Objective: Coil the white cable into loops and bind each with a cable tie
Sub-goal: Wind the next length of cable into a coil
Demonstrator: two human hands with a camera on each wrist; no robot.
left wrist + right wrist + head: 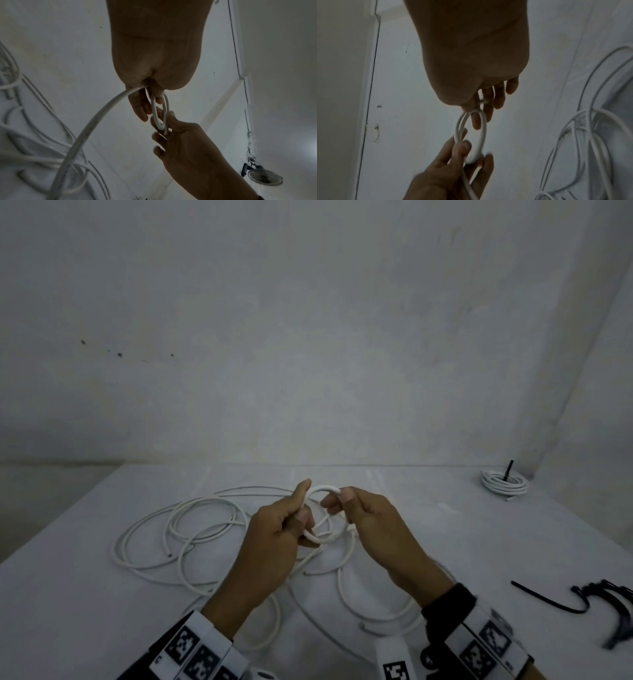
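Note:
A small loop of white cable (326, 539) is held up above the table between both hands. My left hand (301, 517) pinches the loop's left side between thumb and fingers; the same loop (159, 115) shows in the left wrist view, with a long strand (89, 129) trailing down from the palm. My right hand (342, 501) pinches the loop's right side near the cable end. In the right wrist view the loop (481, 135) hangs between both sets of fingers. Loose white cable (191, 529) sprawls over the table to the left and below the hands.
A finished white coil (503, 482) with a black tie lies at the back right corner. Black cable ties (596, 601) lie at the right edge of the white table (479, 542). A wall stands close behind the table.

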